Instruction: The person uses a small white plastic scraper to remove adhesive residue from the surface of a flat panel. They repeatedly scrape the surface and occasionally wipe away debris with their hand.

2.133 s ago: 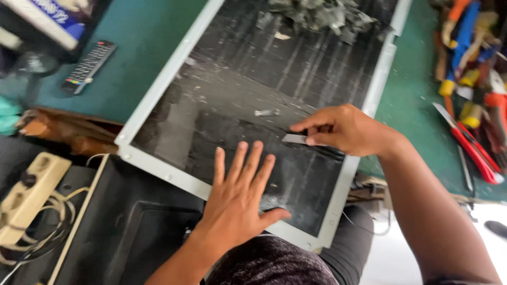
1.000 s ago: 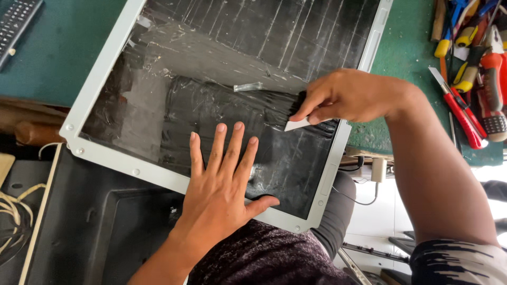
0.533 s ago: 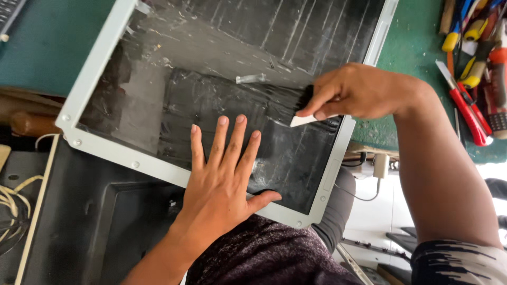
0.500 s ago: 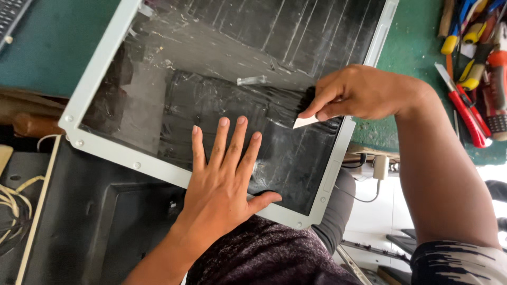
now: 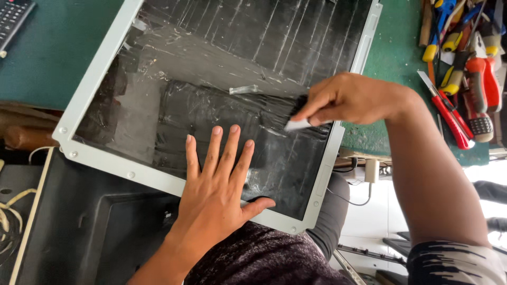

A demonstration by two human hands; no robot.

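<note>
The left hand (image 5: 216, 195), fingers spread, pins the half-scraped screen panel (image 5: 222, 79) while the right hand (image 5: 348, 97) pinches a scraper blade (image 5: 297, 125); far streaks look unfinished.

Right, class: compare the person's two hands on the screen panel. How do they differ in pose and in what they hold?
The left hand lies flat, fingers spread, palm down on the panel; the right hand is curled in a pinch. The left hand holds nothing; the right hand grips a small flat scraper. Both are bare and over the same dark panel.
</note>
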